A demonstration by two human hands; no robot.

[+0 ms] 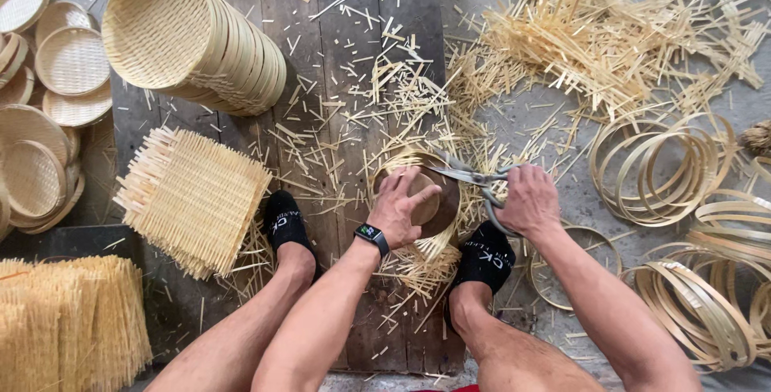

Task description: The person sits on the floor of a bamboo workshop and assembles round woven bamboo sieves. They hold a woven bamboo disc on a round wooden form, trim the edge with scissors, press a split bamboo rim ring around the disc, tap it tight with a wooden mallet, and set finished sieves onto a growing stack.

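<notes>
Pressing my left hand (399, 206) flat on one round wooden form (438, 199) with woven bamboo under it, I clench one pair of scissors (474, 177) in my right hand (528, 201) at its rim, between my two black-socked feet. One stack of finished baskets (197, 38) and one pile of square mats (191, 198) lie to my left.

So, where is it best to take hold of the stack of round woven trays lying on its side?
Grip the stack of woven trays with both hands, probably one on the open front rim, one on the far end. It lies tilted on the wooden boards, so the loose trays could slide apart otherwise.
</notes>
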